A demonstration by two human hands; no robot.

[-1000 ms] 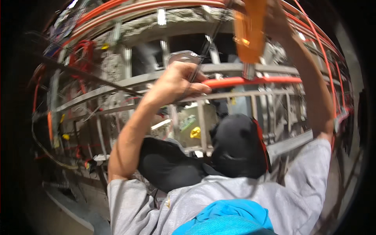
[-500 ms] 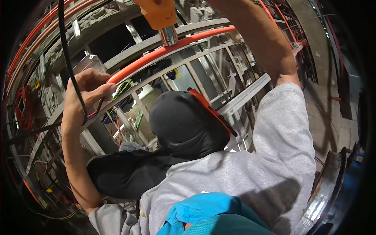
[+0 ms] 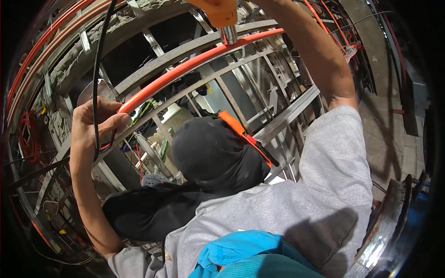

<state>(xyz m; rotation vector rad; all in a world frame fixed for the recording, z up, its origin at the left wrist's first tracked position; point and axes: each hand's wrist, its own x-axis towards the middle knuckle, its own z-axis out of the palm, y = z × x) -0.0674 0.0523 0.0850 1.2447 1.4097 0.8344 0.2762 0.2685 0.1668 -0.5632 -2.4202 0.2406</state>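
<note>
A smooth orange conduit (image 3: 178,70) runs in a curve in front of a metal frame. At its lower left end, the thumb and fingers of my left hand (image 3: 96,119) are closed on it. Near the top edge, an orange heat gun-like tool (image 3: 222,13) points its shiny metal nozzle (image 3: 228,35) down at the conduit; touching or just short of it, I cannot tell. My right forearm (image 3: 315,51) rises past the top edge beside the tool, and the hand is out of view. A thin black cable (image 3: 96,83) hangs in front of my left hand.
Metal studs and rails (image 3: 222,92) form a lattice beyond the conduit. Orange conduits (image 3: 34,60) line the upper left. A black cloth-covered shape (image 3: 208,148), apparently my bent knee, has an orange-and-black object (image 3: 238,129) beside it. Red wire (image 3: 30,134) hangs coiled at left.
The orange tool has moved right along the conduit, farther from my left hand. My left hand, still on the conduit end, sits slightly lower in the picture. The black cable has swung right.
</note>
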